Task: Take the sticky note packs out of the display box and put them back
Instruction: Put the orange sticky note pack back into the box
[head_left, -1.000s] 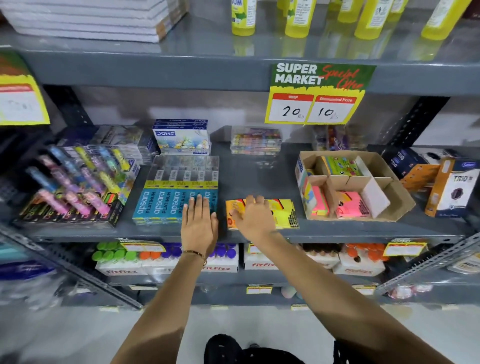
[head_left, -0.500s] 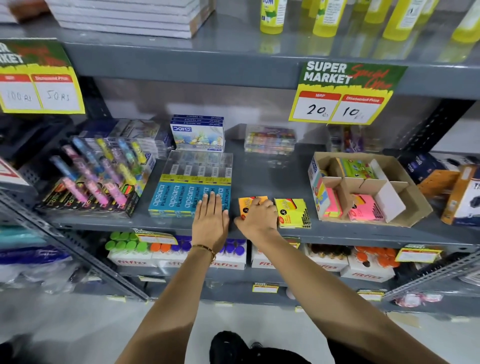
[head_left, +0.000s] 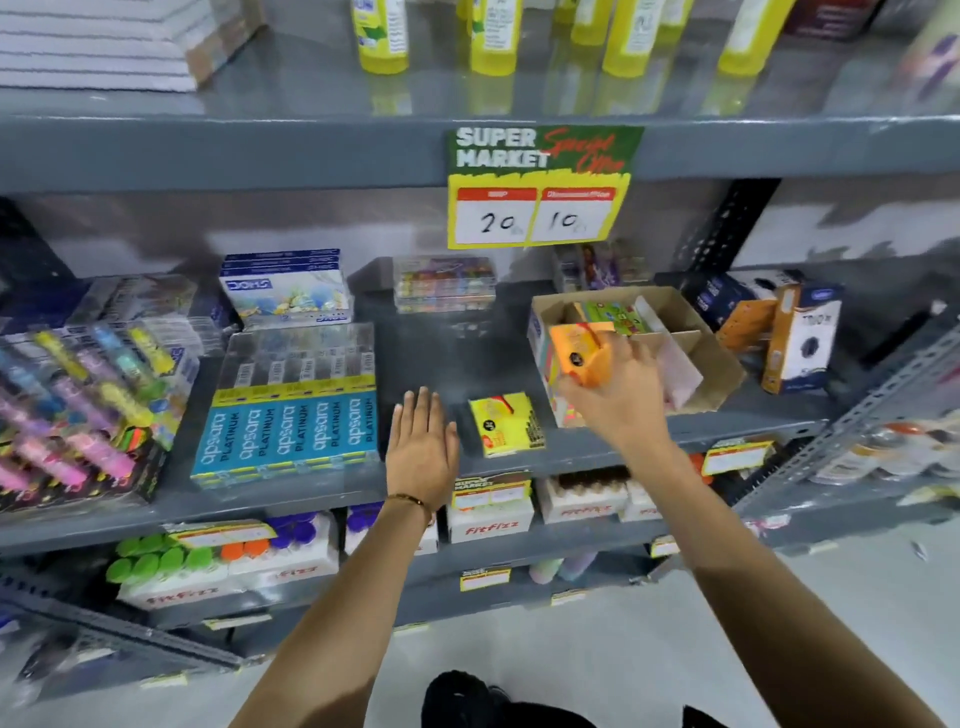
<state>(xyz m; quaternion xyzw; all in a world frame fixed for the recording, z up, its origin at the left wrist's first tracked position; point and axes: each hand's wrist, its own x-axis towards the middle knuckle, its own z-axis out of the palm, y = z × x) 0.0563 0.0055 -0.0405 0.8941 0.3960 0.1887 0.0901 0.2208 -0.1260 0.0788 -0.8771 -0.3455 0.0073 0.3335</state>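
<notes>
Head view: right hand (head_left: 618, 395) grips an orange sticky note pack (head_left: 576, 353) over the display box (head_left: 722, 358); left hand (head_left: 422, 447) lies flat, empty.

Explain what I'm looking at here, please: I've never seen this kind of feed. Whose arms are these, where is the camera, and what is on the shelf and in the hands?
No machine here: a person works with bare hands, and one wide-angle camera on their head looks forward and down.

The left hand lies open and flat on the grey shelf, holding nothing. The right hand grips an orange sticky note pack at the front of the cardboard display box, which already holds other packs. A yellow pack lies on the shelf between the hands. Left of that are blue pencil boxes. A price tag hangs from the shelf above.
</notes>
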